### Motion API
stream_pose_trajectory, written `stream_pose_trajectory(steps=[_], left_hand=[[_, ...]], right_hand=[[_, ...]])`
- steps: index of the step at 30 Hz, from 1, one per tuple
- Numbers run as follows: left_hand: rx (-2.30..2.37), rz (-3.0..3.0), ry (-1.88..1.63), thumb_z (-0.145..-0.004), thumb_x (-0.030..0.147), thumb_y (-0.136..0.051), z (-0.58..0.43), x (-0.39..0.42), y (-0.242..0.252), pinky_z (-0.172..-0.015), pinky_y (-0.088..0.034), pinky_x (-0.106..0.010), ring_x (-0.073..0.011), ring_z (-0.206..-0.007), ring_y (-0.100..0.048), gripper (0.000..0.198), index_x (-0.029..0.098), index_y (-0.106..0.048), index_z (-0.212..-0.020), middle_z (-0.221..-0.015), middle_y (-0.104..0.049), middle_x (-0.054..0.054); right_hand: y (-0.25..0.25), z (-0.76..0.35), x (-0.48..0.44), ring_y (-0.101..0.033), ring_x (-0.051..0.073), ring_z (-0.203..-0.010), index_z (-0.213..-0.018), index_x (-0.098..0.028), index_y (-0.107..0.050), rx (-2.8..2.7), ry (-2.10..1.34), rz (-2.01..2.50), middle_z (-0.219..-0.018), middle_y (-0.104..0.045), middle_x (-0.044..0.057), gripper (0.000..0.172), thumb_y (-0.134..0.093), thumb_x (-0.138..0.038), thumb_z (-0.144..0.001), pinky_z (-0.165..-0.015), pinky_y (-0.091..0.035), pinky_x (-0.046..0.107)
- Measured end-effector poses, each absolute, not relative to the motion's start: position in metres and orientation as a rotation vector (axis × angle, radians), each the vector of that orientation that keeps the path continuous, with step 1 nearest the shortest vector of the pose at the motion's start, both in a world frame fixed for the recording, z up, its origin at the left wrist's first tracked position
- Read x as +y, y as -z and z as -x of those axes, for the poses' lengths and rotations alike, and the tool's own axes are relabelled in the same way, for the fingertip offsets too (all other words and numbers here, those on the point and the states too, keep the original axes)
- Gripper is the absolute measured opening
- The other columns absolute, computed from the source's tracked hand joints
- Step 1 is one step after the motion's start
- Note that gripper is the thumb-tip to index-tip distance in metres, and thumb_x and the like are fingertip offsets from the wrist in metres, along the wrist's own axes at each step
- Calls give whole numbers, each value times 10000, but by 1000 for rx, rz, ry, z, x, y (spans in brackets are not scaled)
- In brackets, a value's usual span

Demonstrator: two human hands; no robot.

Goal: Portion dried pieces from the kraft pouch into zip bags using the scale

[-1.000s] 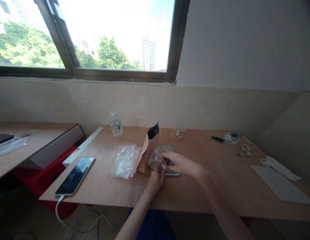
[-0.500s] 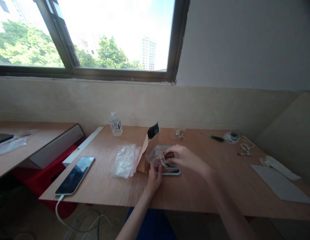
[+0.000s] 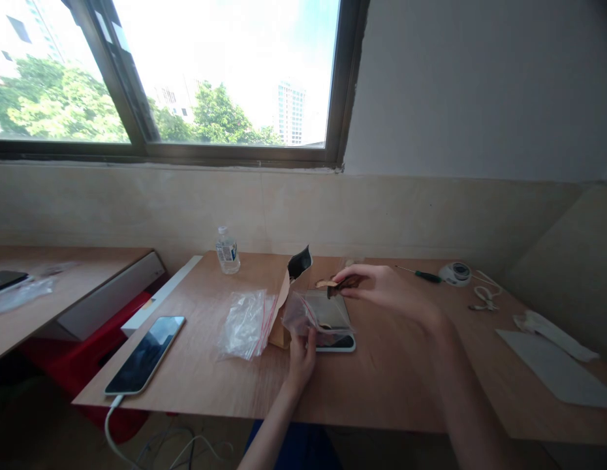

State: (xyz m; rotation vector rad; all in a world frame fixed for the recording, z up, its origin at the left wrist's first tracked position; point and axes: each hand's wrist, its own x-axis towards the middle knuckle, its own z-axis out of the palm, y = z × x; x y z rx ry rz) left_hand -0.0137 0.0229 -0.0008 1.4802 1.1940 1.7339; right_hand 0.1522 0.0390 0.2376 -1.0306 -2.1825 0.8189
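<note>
My right hand pinches several brown, dried-looking slices and holds them up above a flat scale with a metal plate and a dark display. What kind of slices they are I cannot tell. In my left hand is the edge of a clear zip bag, whose mouth lies over the scale. A pale piece shows in or under the bag. Just left of it stands an open kraft paper pouch with a silvery lining. Beside the pouch lies a stack of clear zip bags.
A phone charges at the left front edge. Towards the back stand a water bottle and, behind my right hand, a small bag. Rightward lie a screwdriver, a white dome camera, a cable and a white sheet.
My right hand has come out of the zip bag, up and to the right, with the brown slices. The left hand keeps the bag, which now sits lower and flatter.
</note>
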Motion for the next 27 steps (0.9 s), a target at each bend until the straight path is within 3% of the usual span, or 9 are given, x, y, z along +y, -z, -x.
stream_pose_trajectory(steps=[11,20,27], left_hand=[[1221,-1417,-1720,-844,466,-480,15,24,7,-862,-463,-345,-217,-1014,-582,370,157,-537,-1040,-1020,-624,-117],[1206,-1441,-1710,-854,440,-474,14,24,3,-794,-475,-321,-199,-916,-604,349,155,-513,-1052,-972,-624,-102],[1190,-1464,-1684,-875,416,-441,14,23,2,-654,-479,-282,-165,-714,-608,319,157,-486,-1056,-825,-627,-63]], right_hand=[[-247,-96,102,-571,180,-941,-942,-174,-650,-2502,109,910,-958,-645,70,175,-534,-90,-841,-826,-442,293],[-238,-92,108,-577,140,-886,-978,-237,-663,-2589,124,901,-937,-633,33,251,-521,-75,-848,-776,-430,230],[-241,-93,112,-556,153,-879,-928,-236,-673,-2611,252,889,-897,-626,33,205,-547,-99,-840,-774,-420,242]])
